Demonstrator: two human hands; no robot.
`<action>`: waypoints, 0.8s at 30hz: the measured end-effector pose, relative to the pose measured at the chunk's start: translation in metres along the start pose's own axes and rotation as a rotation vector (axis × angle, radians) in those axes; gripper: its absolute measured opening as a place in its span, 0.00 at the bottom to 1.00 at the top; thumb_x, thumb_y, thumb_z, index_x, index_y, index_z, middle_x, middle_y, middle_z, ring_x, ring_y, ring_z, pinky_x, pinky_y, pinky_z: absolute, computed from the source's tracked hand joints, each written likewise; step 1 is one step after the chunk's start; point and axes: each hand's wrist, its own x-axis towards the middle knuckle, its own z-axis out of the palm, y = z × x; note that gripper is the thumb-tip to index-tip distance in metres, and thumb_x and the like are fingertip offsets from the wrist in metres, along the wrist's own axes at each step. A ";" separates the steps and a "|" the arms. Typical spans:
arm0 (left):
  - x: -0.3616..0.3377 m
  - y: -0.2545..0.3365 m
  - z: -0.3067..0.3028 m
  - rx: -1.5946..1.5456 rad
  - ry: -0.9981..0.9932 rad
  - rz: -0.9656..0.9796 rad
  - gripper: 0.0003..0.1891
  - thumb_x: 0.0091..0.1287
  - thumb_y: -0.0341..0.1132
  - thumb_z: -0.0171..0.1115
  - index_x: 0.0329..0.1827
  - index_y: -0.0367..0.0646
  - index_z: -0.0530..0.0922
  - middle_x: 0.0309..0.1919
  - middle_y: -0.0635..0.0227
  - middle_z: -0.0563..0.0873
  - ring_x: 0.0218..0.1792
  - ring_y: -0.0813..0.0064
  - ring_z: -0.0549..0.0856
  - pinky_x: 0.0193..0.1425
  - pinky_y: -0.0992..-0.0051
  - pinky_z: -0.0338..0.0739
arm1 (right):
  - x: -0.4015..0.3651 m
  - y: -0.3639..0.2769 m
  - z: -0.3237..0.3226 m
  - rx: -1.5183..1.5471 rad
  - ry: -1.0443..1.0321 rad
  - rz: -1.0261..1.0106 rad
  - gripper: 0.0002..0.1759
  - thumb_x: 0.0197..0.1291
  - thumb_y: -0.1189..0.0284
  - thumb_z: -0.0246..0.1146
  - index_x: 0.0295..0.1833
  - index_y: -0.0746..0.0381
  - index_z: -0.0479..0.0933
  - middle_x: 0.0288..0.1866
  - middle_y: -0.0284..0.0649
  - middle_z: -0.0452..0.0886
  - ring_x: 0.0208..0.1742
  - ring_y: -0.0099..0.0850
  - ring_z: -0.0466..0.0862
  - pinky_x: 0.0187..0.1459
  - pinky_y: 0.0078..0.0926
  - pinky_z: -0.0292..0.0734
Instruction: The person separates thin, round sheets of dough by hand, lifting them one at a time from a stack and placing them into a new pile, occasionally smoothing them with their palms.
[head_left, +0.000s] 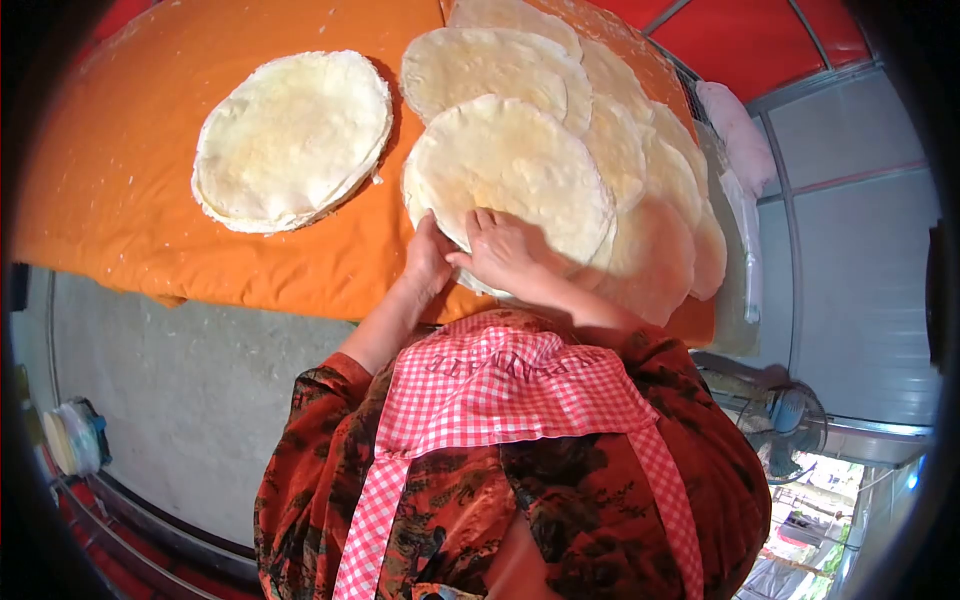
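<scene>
Both my hands are at the near edge of a round, pale flatbread sheet (pixel 505 165) that lies over other sheets. My left hand (pixel 428 255) has its fingers at the lower left rim, partly under the edge, so whether it grips is hidden. My right hand (pixel 500 250) rests on top of the sheet near that rim, fingers spread, its thumb close to my left hand. To the left, a neat stack of round sheets (pixel 290 140) sits on the orange cloth (pixel 120 200).
Several more thin round sheets (pixel 640 250) overlap behind and to the right. A pink and white plastic bag (pixel 738 140) lies beyond the table's right side. An electric fan (pixel 785 415) stands at the lower right. Grey floor (pixel 200 400) shows below the cloth's front edge.
</scene>
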 end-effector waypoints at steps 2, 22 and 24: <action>-0.010 0.004 0.008 0.033 0.013 0.004 0.32 0.74 0.59 0.34 0.68 0.40 0.62 0.60 0.57 0.75 0.60 0.58 0.76 0.60 0.58 0.75 | -0.002 0.004 -0.004 0.025 -0.048 0.014 0.24 0.58 0.61 0.61 0.52 0.69 0.72 0.49 0.55 0.79 0.51 0.47 0.81 0.48 0.40 0.77; 0.007 -0.012 0.013 0.306 0.319 0.050 0.13 0.64 0.26 0.59 0.51 0.39 0.72 0.38 0.60 0.83 0.32 0.67 0.83 0.29 0.67 0.79 | 0.029 -0.004 -0.065 0.064 -0.377 0.244 0.19 0.63 0.68 0.49 0.57 0.60 0.75 0.48 0.51 0.83 0.45 0.48 0.84 0.48 0.42 0.78; 0.009 -0.012 0.015 0.328 0.361 0.079 0.13 0.64 0.26 0.58 0.51 0.40 0.72 0.38 0.60 0.83 0.32 0.67 0.83 0.30 0.67 0.80 | 0.031 0.022 -0.072 0.091 -0.316 0.269 0.21 0.59 0.76 0.52 0.58 0.53 0.77 0.42 0.48 0.84 0.42 0.44 0.85 0.44 0.40 0.78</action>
